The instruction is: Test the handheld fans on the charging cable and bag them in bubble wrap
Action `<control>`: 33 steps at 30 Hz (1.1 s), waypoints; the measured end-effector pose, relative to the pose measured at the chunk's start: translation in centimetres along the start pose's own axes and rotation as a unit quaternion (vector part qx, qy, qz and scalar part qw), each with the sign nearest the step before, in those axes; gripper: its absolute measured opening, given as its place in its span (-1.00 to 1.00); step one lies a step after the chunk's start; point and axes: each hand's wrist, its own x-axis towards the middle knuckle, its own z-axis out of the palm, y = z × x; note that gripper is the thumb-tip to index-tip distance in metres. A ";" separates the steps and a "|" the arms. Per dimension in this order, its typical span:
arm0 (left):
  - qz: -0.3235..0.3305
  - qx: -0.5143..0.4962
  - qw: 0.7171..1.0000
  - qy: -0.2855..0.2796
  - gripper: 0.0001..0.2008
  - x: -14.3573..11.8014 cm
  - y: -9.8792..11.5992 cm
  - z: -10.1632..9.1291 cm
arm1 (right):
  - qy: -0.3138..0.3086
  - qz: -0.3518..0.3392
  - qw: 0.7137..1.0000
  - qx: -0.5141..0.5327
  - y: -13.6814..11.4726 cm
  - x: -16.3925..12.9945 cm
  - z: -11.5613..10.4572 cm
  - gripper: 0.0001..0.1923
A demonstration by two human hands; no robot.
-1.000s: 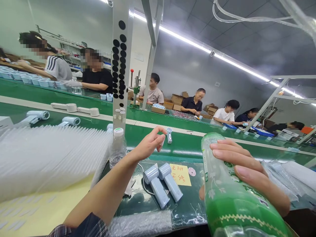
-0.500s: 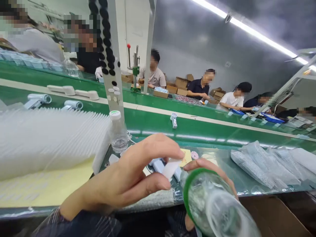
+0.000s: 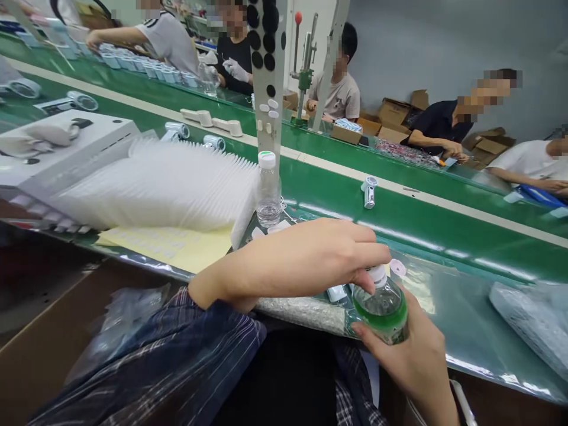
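Observation:
My right hand (image 3: pixel 419 346) is wrapped round a clear plastic bottle (image 3: pixel 385 299) with a green label band, held upright over the bench's front edge. From the left, my left hand (image 3: pixel 341 251) reaches across and grips the white bottle cap (image 3: pixel 378 274) between thumb and fingers. The cap sits at the bottle's mouth; its fit on the neck is partly hidden by my fingers. Part of a light-blue device (image 3: pixel 337 293) shows on the bench below my left hand. A round pink sticker (image 3: pixel 398 267) lies just beyond the bottle.
Another clear bottle (image 3: pixel 268 195) stands beside a perforated metal post (image 3: pixel 267 94). White foam sleeves (image 3: pixel 177 183) are stacked at left on yellow paper (image 3: pixel 173 251). A handheld fan (image 3: pixel 368 192) lies on the green conveyor (image 3: pixel 319 171). Bubble-wrap bags (image 3: pixel 532 319) lie at right. Co-workers sit opposite.
The bottle has gone from tilted toward me to upright over the bench edge. My left hand has brought the cap onto the bottle's mouth. The head view has turned left and down.

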 end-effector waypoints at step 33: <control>-0.093 0.135 0.984 -0.076 -0.53 -10.3 -1.1 4.7 | -0.194 -0.059 0.973 0.114 -2.3 -3.0 6.7 -0.39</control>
